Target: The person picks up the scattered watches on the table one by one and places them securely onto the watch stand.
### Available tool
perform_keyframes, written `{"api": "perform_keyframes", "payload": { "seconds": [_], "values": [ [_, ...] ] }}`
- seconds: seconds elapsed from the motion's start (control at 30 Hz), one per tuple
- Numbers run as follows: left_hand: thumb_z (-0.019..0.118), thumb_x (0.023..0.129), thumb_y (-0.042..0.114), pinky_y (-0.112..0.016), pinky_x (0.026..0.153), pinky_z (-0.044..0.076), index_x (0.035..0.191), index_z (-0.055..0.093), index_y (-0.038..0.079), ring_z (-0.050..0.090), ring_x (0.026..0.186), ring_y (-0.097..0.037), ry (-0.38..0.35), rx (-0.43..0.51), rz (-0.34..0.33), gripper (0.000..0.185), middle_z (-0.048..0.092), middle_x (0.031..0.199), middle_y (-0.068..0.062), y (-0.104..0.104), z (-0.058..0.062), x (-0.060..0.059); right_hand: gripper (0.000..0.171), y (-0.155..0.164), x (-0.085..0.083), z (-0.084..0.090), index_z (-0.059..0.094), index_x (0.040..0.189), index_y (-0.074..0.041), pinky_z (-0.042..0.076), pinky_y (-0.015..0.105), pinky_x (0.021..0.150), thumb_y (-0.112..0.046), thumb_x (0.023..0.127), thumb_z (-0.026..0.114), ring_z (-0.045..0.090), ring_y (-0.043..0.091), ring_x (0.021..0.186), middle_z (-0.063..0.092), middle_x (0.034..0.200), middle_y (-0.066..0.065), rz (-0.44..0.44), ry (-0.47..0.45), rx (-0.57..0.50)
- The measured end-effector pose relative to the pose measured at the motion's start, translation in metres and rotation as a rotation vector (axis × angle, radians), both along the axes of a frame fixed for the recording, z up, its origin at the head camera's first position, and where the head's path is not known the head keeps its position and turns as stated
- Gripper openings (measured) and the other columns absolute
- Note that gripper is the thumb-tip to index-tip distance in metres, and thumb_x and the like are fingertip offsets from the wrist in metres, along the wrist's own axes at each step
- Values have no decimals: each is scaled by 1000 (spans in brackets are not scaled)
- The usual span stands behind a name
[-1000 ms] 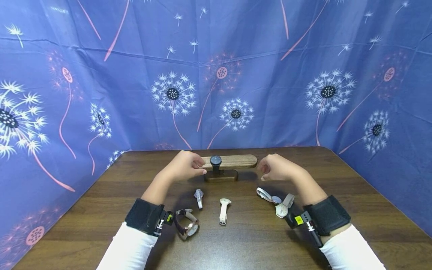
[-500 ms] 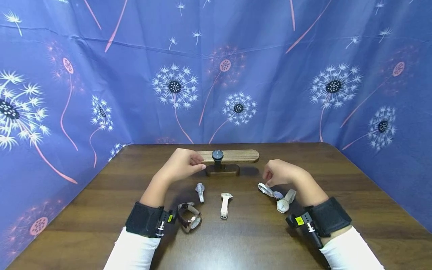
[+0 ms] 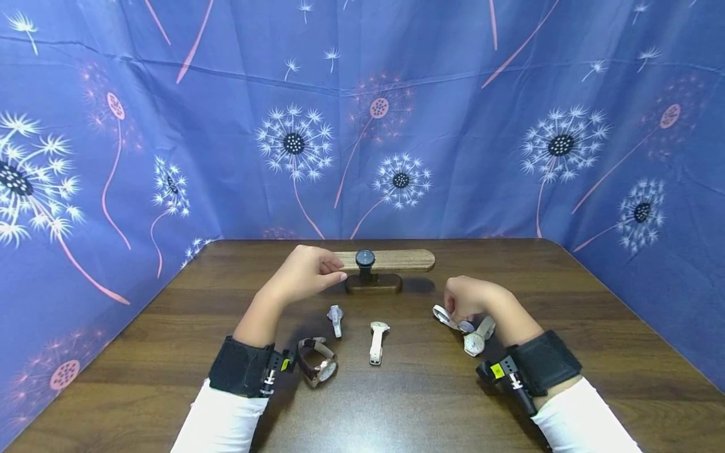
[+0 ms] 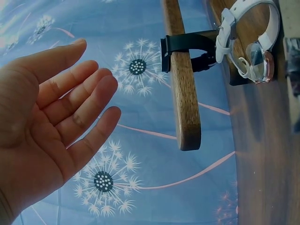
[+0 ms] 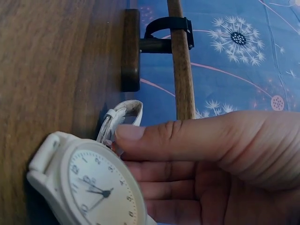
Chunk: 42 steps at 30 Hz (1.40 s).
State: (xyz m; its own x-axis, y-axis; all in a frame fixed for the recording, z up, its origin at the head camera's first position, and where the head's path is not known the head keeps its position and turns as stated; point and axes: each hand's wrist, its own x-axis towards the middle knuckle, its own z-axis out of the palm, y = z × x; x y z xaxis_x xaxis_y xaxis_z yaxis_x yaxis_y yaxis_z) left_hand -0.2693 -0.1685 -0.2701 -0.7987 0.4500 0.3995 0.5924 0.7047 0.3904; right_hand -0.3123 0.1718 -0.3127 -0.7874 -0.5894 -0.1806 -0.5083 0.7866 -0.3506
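Right now the right hand is down at the table, thumb and fingers closing on the looped watch that lies just beside a white watch. Meanwhile the left hand hovers with relaxed, spread fingers, holding nothing, by the left end of the wooden stand, where a black watch sits strapped on the bar.

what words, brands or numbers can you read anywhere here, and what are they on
White watch dial: a small mark under the twelve position and tiny hour numerals, all too small and blurred to read.
Yellow tag on the right wrist strap: no print legible.
Yellow tag on the left wrist strap: no print legible.
Black watch on the wooden stand: no text readable.
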Motion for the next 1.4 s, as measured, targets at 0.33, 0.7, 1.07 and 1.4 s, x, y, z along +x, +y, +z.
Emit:
{"api": "perform_keyframes", "payload": {
  "seconds": [0.33, 0.7, 1.07, 1.4],
  "values": [
    [72, 89, 18, -30, 72, 56, 98, 74, 1, 68, 77, -14, 10, -1, 0, 20, 72, 85, -4, 2, 2, 4, 23, -1, 3, 2, 58, 57, -12, 33, 20, 45, 8, 67, 66, 40, 5, 45, 46, 51, -9, 47, 52, 0],
    [73, 88, 16, -29, 69, 56, 97, 75, 2, 68, 74, -10, 57, 35, -68, 17, 73, 84, -2, 10, 7, 11, 10, -9, 10, 24, 65, 75, -9, 48, 24, 55, 1, 73, 68, 57, 6, 61, 63, 67, -6, 191, 107, -197],
    [71, 90, 13, -26, 70, 56, 105, 73, 4, 67, 80, -9, 6, 279, -247, 18, 73, 96, -4, 43, 19, 43, 14, -34, 45, 49, 69, 87, -11, 56, 30, 66, 0, 79, 68, 62, 7, 72, 65, 78, -8, 362, 304, -452],
    [65, 94, 10, -22, 56, 45, 103, 73, 2, 52, 63, -5, -216, 266, -372, 15, 71, 84, -1, 54, 17, 50, 22, -47, 69, 57, 71, 93, -14, 50, 28, 70, 1, 77, 72, 58, 6, 80, 65, 88, -10, 487, 574, -536]
  ]
}}
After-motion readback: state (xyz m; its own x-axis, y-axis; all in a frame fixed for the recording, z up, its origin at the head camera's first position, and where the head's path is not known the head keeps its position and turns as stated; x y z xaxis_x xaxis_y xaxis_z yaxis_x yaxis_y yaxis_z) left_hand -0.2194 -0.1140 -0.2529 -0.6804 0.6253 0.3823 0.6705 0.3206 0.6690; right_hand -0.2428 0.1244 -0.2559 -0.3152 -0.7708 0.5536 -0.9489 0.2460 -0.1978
